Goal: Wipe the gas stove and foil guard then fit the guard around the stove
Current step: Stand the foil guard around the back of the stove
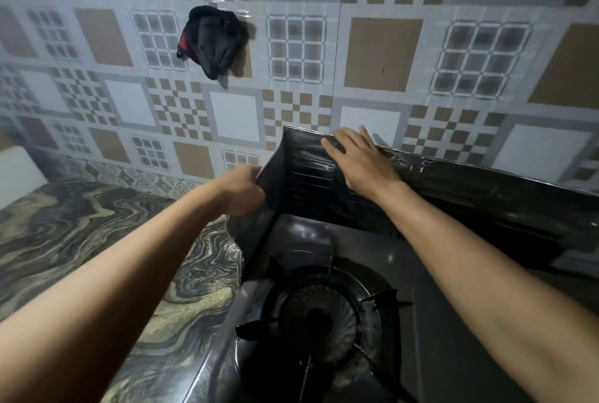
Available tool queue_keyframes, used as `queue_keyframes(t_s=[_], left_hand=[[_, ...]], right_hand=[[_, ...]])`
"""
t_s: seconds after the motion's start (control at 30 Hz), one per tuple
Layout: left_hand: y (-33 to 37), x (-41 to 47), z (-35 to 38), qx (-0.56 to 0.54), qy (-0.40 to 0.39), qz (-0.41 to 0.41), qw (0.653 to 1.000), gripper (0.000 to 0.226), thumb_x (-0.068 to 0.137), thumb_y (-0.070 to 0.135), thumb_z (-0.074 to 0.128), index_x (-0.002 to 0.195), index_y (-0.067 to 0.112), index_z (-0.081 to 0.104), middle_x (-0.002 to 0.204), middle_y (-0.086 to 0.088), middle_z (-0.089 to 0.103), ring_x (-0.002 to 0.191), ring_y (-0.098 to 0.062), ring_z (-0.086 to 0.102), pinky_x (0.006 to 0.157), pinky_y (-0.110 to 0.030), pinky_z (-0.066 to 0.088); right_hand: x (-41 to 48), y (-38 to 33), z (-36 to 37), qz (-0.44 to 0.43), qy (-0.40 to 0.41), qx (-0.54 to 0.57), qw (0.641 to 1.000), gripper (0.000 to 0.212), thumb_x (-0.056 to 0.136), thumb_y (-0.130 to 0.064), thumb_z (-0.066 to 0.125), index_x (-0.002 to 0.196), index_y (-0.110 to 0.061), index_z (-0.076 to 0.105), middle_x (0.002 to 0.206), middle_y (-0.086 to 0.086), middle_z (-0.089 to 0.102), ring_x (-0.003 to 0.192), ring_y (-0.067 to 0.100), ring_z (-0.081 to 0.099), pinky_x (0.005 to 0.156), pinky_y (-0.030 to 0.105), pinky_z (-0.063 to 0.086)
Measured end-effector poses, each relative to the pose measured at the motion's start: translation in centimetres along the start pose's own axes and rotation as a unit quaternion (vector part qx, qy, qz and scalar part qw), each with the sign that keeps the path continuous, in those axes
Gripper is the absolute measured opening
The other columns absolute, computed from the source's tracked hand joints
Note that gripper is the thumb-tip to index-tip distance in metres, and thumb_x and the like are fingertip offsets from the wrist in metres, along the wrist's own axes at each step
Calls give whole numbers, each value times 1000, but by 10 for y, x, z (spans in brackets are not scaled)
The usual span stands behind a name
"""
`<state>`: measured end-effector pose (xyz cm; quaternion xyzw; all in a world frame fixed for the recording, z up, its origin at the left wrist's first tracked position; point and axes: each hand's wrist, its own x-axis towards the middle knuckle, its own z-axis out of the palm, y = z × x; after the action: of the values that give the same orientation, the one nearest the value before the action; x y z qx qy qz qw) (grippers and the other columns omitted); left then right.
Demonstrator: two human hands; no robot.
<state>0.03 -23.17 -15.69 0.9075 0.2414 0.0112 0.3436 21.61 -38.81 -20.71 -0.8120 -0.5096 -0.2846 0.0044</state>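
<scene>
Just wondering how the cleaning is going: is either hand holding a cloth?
No. The left hand grips the guard's side edge and the right hand lies flat on its back panel; neither holds a cloth.

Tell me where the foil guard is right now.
In the head view, the foil guard stands against the tiled wall behind the stove, held by both hands.

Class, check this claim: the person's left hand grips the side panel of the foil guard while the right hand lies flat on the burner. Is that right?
Not quite. The head view shows the right hand flat on the foil guard back panel, by its top edge, not on the burner. The left hand does grip the side panel.
</scene>
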Motion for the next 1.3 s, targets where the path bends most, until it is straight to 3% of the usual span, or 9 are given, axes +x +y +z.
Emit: queue_keyframes(t_s=[0.17, 0.27, 0.4, 0.53, 0.63, 0.73, 0.83, 1.0, 1.3], left_hand=[[0, -3, 0, 16, 8, -5, 1000, 37, 68, 7, 63, 105, 14, 68, 93, -7, 73, 89, -25, 70, 77, -37, 59], [2, -12, 0, 34, -27, -21, 999, 29, 74, 3, 64, 101, 14, 66, 88, -8, 72, 76, -23, 69, 57, -31, 53], [-2, -21, 4, 74, 14, -8, 997, 30, 80, 6, 54, 106, 13, 65, 98, -7, 70, 92, -25, 66, 62, -26, 46], [-3, -20, 3, 105, 58, -16, 993, 28, 83, 8, 51, 110, 10, 61, 101, -7, 66, 98, -30, 63, 73, -32, 46], [-4, -19, -2, 121, 65, -34, 990, 30, 84, 6, 49, 111, 11, 58, 106, -11, 66, 99, -32, 61, 76, -34, 48], [-12, -21, -7, 106, 61, -42, 992, 36, 77, 6, 50, 111, 16, 58, 103, -10, 67, 97, -31, 63, 73, -34, 50], [-15, -24, -6, 110, 68, -19, 991, 59, 75, 3, 57, 130, 23, 51, 109, -5, 67, 99, -27, 63, 73, -33, 50], [-17, -25, -7, 142, 78, 0, 987, 103, 76, -11, 48, 157, 34, 2, 135, -18, 59, 106, -32, 61, 77, -30, 50], [-28, -20, -7, 141, 122, 40, 982, 90, 82, 4, 58, 155, 38, 18, 129, -12, 65, 116, -32, 62, 89, -29, 49]], right_hand=[[29, -18, -4, -49, 15, 70, 996, 81, 90, -11, 63, 156, -15, 15, 163, 14, 10, 151, 30, 7, 121, 51, 10], [54, -35, -14, -60, -12, 169, 984, 74, 93, -19, 62, 155, -25, 22, 165, 5, 7, 151, 23, 7, 121, 45, 11], [73, -47, -9, -76, -20, 202, 976, 44, 92, -23, 63, 135, -22, 54, 156, 5, 34, 144, 26, 28, 115, 50, 28], [76, -54, -8, -67, 6, 226, 972, 34, 93, -22, 63, 126, -16, 60, 131, 4, 56, 123, 27, 49, 108, 43, 36], [74, -57, -9, -72, 1, 209, 975, 44, 94, -28, 61, 136, -17, 52, 138, 6, 47, 127, 28, 44, 105, 41, 37], [72, -59, -3, -85, -51, 154, 983, 80, 83, -53, 68, 148, -22, 33, 149, 10, 33, 139, 32, 31, 116, 44, 25], [75, -68, 10, -82, -27, 99, 991, 93, 74, -65, 69, 146, -20, 32, 143, 16, 38, 137, 36, 34, 119, 50, 19], [81, -73, 21, -84, 3, 80, 993, 103, 73, -73, 61, 152, -22, 19, 145, 17, 39, 138, 37, 33, 118, 53, 21], [84, -72, 27, -81, 9, 106, 991, 108, 75, -76, 56, 156, -26, 4, 152, 14, 34, 145, 33, 27, 120, 51, 15]])
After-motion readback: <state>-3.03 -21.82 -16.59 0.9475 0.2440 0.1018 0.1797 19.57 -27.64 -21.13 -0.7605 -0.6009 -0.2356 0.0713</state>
